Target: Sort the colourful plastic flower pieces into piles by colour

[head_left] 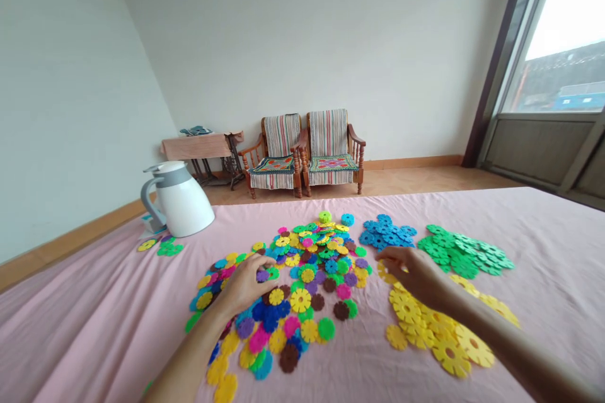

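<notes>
A mixed pile of coloured plastic snowflake discs [307, 277] lies on the pink cloth [94, 327]. My left hand [246, 283] rests palm down on the pile's left part, fingers curled over the discs near a purple one. My right hand [416, 274] hovers over the near end of a sorted yellow pile [435, 327], fingers pinched together; what they hold is hidden. Farther back sit a blue pile [385, 233] and a green pile [466, 252].
A white kettle [182, 198] stands at the back left of the cloth, with a few loose green and yellow discs [163, 247] beside it. Beyond are two wooden armchairs [305, 154], a small table [198, 148] and a large window [558, 44] on the right.
</notes>
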{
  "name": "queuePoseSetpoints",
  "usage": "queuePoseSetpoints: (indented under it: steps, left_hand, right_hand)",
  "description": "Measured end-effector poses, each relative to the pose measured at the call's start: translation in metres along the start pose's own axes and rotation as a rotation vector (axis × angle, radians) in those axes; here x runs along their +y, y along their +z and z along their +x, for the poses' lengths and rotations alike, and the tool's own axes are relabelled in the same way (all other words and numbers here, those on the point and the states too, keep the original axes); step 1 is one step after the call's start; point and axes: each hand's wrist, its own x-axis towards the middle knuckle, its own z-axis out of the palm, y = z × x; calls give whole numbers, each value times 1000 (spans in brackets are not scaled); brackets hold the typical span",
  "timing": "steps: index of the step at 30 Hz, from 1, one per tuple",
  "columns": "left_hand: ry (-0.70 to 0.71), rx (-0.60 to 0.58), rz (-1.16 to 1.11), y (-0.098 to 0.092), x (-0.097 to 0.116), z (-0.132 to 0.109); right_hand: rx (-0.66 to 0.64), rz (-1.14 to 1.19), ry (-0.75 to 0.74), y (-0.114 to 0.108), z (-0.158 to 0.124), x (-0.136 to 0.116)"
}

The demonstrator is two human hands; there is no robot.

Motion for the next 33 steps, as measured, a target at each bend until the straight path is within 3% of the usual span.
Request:
queuePoseSetpoints:
  steps: [4,7,9,15,19,25,33]
  left_hand:
    - [-12,-52,-75,-5,-5,-2]
    - [-9,-63,-68,-5,-6,-3]
    - [-2,-58,-47,-5,-5,-3]
    - [19,-7,28,-5,0,-4]
    - [58,16,58,-5,3,-5]
    - [61,19,73,-4,6,-5]
    - [82,37,82,-3,5,-2]
  right_hand:
    - [-116,-30,82,-24,-15,44]
    - [-36,-40,91,-24,-17,51]
    - [-3,-21,44,-16,-14,36]
    - [-143,123,-224,33,1,-52]
    - [-239,130,-366,65,7,-91]
    - [-305,-22,-392,90,16,-107]
    - [-331,-89,-325,93,25,-110]
